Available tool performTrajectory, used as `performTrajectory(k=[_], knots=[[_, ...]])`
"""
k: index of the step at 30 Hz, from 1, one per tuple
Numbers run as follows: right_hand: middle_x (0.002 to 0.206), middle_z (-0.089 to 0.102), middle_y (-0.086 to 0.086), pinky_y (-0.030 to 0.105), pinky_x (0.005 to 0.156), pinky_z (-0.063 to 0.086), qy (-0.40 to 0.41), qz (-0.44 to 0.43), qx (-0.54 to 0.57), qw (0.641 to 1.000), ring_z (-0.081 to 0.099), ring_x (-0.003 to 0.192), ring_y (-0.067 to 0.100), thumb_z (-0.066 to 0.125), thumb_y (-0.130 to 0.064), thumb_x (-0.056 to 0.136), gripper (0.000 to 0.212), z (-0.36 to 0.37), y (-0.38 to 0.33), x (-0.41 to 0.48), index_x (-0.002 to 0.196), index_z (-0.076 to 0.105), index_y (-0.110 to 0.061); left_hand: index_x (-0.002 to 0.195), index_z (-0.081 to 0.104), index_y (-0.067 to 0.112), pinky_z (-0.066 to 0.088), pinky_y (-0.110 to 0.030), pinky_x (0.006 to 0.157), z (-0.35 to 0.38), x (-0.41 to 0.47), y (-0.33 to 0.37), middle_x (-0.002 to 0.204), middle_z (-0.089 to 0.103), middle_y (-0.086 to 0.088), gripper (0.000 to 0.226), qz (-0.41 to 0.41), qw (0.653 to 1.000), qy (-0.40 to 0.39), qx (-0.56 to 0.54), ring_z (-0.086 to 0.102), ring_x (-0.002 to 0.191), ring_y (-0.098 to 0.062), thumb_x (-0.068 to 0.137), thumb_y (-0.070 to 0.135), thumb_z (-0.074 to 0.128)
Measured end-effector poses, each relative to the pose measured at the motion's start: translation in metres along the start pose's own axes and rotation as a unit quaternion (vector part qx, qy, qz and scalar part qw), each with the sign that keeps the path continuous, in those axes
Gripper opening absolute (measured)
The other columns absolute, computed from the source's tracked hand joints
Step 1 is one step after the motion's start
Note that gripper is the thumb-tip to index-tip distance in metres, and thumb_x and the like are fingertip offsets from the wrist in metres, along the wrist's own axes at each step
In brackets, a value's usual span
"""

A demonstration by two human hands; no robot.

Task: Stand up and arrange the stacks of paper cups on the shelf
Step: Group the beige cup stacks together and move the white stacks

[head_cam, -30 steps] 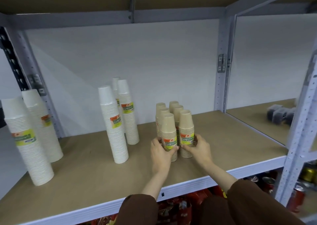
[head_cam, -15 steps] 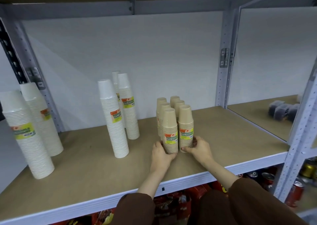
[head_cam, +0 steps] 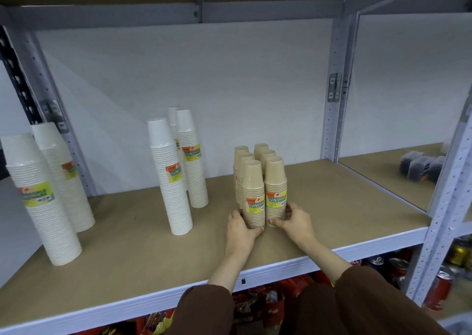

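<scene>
Shelf board [head_cam: 127, 245] bears upright tan cup stacks [head_cam: 260, 181], left hand [head_cam: 240, 228] and right hand [head_cam: 296, 221] gripping them.

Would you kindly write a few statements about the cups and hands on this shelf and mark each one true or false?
1. Both hands touch the brown cup stacks. True: the left hand and right hand cup the front pair.
2. The brown stacks lie on their sides. False: all six stand upright, in two rows.
3. The white stacks are taller than the brown ones. True.
4. The white stacks sit right of the brown ones. False: they stand to the left.
5. Cans show below the shelf. True.
</scene>
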State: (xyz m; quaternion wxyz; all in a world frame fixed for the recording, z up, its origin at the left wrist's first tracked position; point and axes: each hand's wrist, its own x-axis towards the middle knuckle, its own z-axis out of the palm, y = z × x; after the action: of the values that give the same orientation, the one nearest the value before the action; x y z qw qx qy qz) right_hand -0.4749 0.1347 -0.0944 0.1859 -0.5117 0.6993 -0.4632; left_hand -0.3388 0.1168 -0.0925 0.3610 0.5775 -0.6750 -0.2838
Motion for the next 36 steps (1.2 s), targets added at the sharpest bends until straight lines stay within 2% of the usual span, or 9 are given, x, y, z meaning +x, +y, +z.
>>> performTrajectory(k=[4,7,9,14,20,25,27,31,36], knots=[[0.127,0.057,0.017,0.029,0.094,0.045,0.003,0.011,0.01,1.0,0.057,0.114,0.026,0.079,-0.016,0.069,0.068,-0.001,-0.002,-0.007,0.128,0.047,-0.001,0.123,0.043,0.001,0.039,-0.032,0.1,-0.003,-0.005,-0.002,0.129,0.048,-0.015,0.064,0.002,1.0,-0.005,0.007,0.048,0.121,-0.026,0.071,0.019,0.076],[0.129,0.055,0.016,0.026,0.093,0.043,0.02,0.022,0.007,1.0,0.056,0.116,0.026,0.075,-0.014,0.074,0.063,-0.004,-0.003,-0.014,0.128,0.046,0.001,0.122,0.043,0.002,0.04,-0.031,0.099,-0.007,-0.009,-0.004,0.129,0.048,-0.014,0.059,0.008,1.0,-0.003,0.01,0.048,0.121,-0.025,0.074,0.017,0.073],[0.124,0.057,0.018,0.025,0.089,0.042,0.037,0.027,0.001,0.999,0.057,0.112,0.026,0.071,-0.014,0.078,0.051,-0.005,-0.003,-0.019,0.121,0.05,0.002,0.124,0.043,0.002,0.039,-0.03,0.099,-0.009,-0.013,-0.005,0.129,0.049,-0.013,0.054,0.015,1.0,0.004,0.01,0.048,0.12,-0.025,0.078,0.016,0.068],[0.105,0.062,0.017,0.024,0.078,0.04,0.053,-0.005,-0.007,0.999,0.051,0.085,0.016,0.069,-0.014,0.079,0.031,-0.005,-0.008,-0.029,0.104,0.059,0.002,0.118,0.049,0.002,0.04,-0.029,0.093,-0.019,-0.023,-0.008,0.124,0.052,-0.014,0.031,0.047,0.998,0.044,0.022,0.052,0.113,-0.024,0.089,0.011,0.051],[0.086,0.058,0.005,0.023,0.076,0.044,0.03,-0.098,0.005,0.995,0.053,0.078,0.015,0.068,-0.012,0.079,0.023,0.006,-0.04,-0.039,0.098,0.063,0.0,0.116,0.052,0.003,0.043,-0.032,0.091,-0.041,-0.026,-0.01,0.121,0.054,-0.012,0.028,0.097,0.99,0.1,0.035,0.055,0.108,-0.024,0.089,0.009,0.048],[0.102,0.066,0.012,0.013,0.076,0.036,-0.012,-0.211,-0.02,0.977,0.05,0.084,0.01,0.066,-0.014,0.081,0.029,0.03,-0.081,-0.043,0.106,0.062,-0.001,0.114,0.054,0.002,0.041,-0.028,0.094,-0.075,-0.023,-0.01,0.118,0.055,-0.012,0.027,0.144,0.972,0.183,0.016,0.054,0.11,-0.024,0.088,0.008,0.054],[0.106,0.065,0.012,0.015,0.079,0.037,-0.013,-0.227,-0.013,0.974,0.054,0.089,0.014,0.065,-0.015,0.082,0.032,0.041,-0.099,-0.039,0.11,0.06,-0.001,0.113,0.054,0.0,0.041,-0.031,0.096,-0.091,-0.018,-0.009,0.115,0.055,-0.015,0.029,0.143,0.964,0.225,0.008,0.053,0.11,-0.026,0.085,0.005,0.057],[0.109,0.063,0.016,0.025,0.086,0.042,0.004,-0.22,0.003,0.976,0.058,0.103,0.026,0.065,-0.015,0.082,0.036,0.06,-0.13,-0.021,0.113,0.057,0.001,0.111,0.052,-0.003,0.043,-0.035,0.095,-0.121,-0.006,-0.009,0.112,0.054,-0.018,0.033,0.135,0.949,0.285,-0.025,0.052,0.108,-0.03,0.08,0.001,0.063],[0.126,0.054,0.015,0.033,0.095,0.043,-0.003,-0.176,-0.009,0.984,0.054,0.115,0.026,0.061,-0.02,0.084,0.049,0.075,-0.159,0.011,0.127,0.046,-0.003,0.116,0.046,-0.003,0.043,-0.04,0.097,-0.142,0.012,-0.016,0.118,0.048,-0.018,0.05,0.106,0.945,0.307,-0.035,0.047,0.113,-0.03,0.075,0.008,0.071]])
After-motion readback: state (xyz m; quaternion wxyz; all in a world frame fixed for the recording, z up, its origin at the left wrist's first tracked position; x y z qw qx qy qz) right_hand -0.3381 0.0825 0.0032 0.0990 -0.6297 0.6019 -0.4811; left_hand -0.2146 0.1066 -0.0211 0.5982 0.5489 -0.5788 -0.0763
